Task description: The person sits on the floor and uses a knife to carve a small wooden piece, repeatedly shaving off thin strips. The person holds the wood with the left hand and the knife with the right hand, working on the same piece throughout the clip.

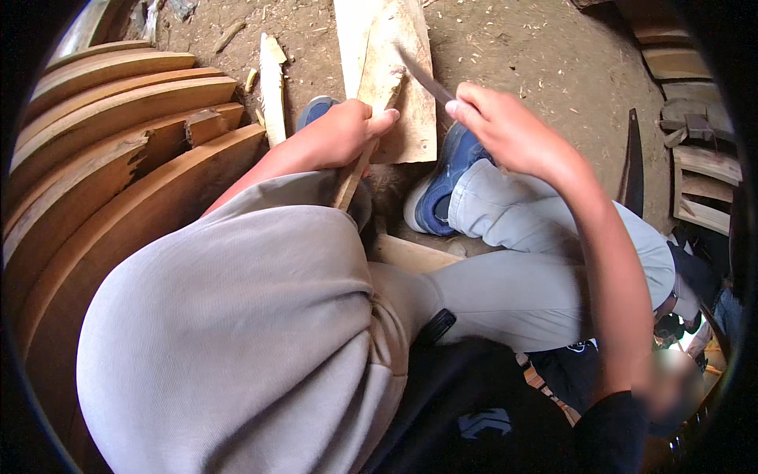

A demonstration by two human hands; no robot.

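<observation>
One stick (385, 88), one knife (425, 77)
Left hand (347, 129) is clasping the stick at twelve o'clock; right hand (505, 126) is gripping the knife toward two.

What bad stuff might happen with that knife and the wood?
Two things, maybe. The knife in the right hand has its blade close to the wooden stick that the bare left hand grips, so a slip might cut those fingers. And a blue shoe is beside the board, near the right hand, so a dropped knife could land on that foot.
</observation>
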